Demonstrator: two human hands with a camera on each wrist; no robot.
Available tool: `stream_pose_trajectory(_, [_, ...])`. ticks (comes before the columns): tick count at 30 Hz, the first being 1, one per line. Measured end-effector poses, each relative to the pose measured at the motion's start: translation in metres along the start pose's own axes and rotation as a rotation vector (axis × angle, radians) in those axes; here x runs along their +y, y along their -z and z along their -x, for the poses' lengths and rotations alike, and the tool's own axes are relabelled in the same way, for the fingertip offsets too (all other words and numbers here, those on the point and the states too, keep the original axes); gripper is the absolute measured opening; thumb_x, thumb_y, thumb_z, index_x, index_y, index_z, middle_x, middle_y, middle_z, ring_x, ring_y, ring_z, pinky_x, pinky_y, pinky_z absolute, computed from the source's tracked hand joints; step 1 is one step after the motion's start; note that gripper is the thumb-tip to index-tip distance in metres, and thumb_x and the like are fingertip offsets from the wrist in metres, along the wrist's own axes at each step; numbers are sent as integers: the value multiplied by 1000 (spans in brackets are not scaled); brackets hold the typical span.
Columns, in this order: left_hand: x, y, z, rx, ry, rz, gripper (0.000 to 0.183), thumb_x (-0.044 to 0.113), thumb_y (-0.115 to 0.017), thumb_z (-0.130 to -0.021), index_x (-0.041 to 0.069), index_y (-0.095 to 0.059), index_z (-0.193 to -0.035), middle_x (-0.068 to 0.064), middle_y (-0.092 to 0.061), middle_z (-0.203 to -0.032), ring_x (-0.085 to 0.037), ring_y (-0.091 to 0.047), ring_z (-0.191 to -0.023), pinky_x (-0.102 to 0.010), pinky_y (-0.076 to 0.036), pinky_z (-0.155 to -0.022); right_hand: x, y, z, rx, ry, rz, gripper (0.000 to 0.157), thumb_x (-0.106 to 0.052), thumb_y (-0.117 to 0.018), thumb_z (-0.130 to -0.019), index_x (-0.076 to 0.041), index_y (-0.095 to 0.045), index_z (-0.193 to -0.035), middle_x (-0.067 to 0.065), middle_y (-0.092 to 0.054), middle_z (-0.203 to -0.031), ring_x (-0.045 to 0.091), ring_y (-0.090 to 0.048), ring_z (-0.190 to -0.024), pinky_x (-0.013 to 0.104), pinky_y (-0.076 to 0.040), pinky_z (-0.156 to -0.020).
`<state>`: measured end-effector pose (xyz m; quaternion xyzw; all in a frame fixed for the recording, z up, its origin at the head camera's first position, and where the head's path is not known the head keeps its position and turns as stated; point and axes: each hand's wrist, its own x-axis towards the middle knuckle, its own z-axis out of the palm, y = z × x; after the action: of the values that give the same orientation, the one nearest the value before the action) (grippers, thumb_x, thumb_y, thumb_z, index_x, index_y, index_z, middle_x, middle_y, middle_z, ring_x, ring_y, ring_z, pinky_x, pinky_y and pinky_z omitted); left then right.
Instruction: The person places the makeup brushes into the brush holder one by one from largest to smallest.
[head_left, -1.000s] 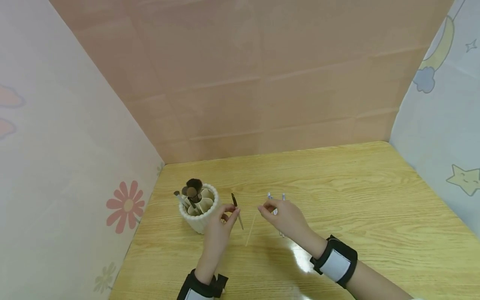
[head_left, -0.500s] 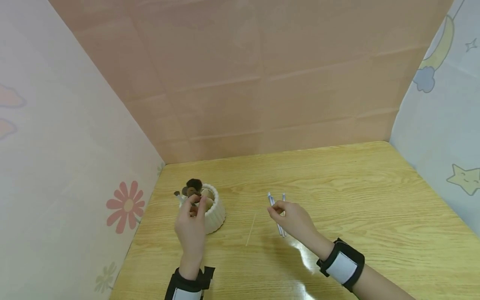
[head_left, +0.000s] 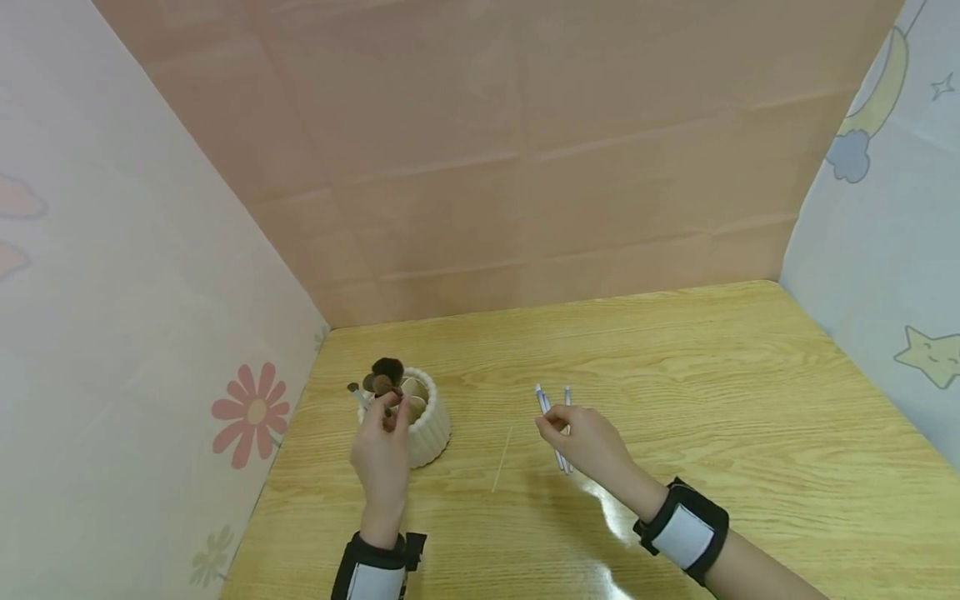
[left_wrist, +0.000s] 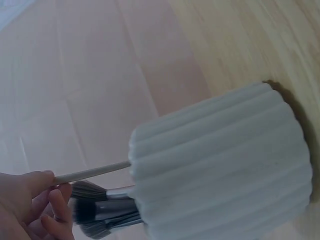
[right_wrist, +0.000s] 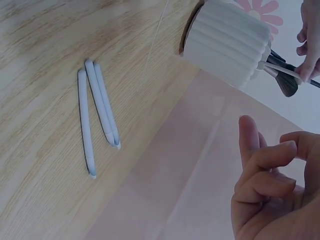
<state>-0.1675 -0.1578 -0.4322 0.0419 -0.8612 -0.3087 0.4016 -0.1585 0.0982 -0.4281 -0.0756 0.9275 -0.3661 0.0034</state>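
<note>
My left hand (head_left: 381, 454) pinches a slim makeup brush (left_wrist: 92, 172) above the ribbed white brush holder (head_left: 429, 433). In the left wrist view the light handle reaches past the holder's rim, its lower end hidden inside. Several other makeup brushes (left_wrist: 107, 210) with dark bristles stand in the holder beside my fingers. My right hand (head_left: 588, 437) hovers over the table with loosely bent fingers and nothing between thumb and forefinger. Below it lie three slim white sticks (right_wrist: 102, 102), two of them side by side.
A thin pale stick (head_left: 502, 458) lies on the wooden table (head_left: 675, 358) between the hands. Behind the table stands a brownish-pink backdrop (head_left: 480, 167). White printed panels close off the left and right sides.
My left hand has carried the brush leftward from mid-table to the holder and lowered its handle past the rim. My right hand has drifted slightly right, away from the thin stick.
</note>
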Motion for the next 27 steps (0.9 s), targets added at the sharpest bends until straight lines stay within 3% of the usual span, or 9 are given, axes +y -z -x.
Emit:
stream_pose_trajectory(7, [-9,-10,5,-63,32,-73,15,17,-75,-82,5,-70,-89,-5,-56,-56,-10,-43,-47,-19,-27,-44,2,-1,1,-7,4,-13,21,-25,-58,-93,-9,-72,-94,-2,-70,-81,7,-51,-61,24,-38,-53])
stream_pose_trajectory(14, [-16,-17,10,-101,42,-106,15,20,-74,-83,5,-71,-87,-4,-57,-55,-8,-43,-47,-18,-27,-43,4,-3,1,-6,1,-12,20,-24,-58,-93,-10,-72,-89,-3,-69,-77,7,-49,-58,23,-36,-51])
stream_pose_trajectory(20, [-19,-21,13,-113,41,-122,17,20,-75,-82,5,-72,-90,-8,-67,-73,-15,-55,-52,-23,-37,-44,4,-3,2,-8,0,-21,19,-23,-58,-93,-12,-71,-87,-4,-67,-74,7,-46,-55,22,-33,-48])
stream_pose_trajectory(23, [-19,-21,14,-129,64,-126,19,22,-75,-82,5,-73,-92,-12,-67,-85,-20,-61,-58,-30,-44,-46,4,-3,2,-14,-8,-22,18,-24,-58,-94,-13,-71,-87,-5,-67,-73,7,-43,-52,22,-30,-46])
stream_pose_trajectory(27, [-18,-21,15,-153,103,-131,21,24,-75,-82,5,-73,-92,-13,-65,-89,-24,-63,-61,-33,-46,-48,5,-3,3,-23,-21,-27,18,-24,-57,-94,-13,-70,-88,-6,-66,-72,8,-40,-49,21,-28,-45])
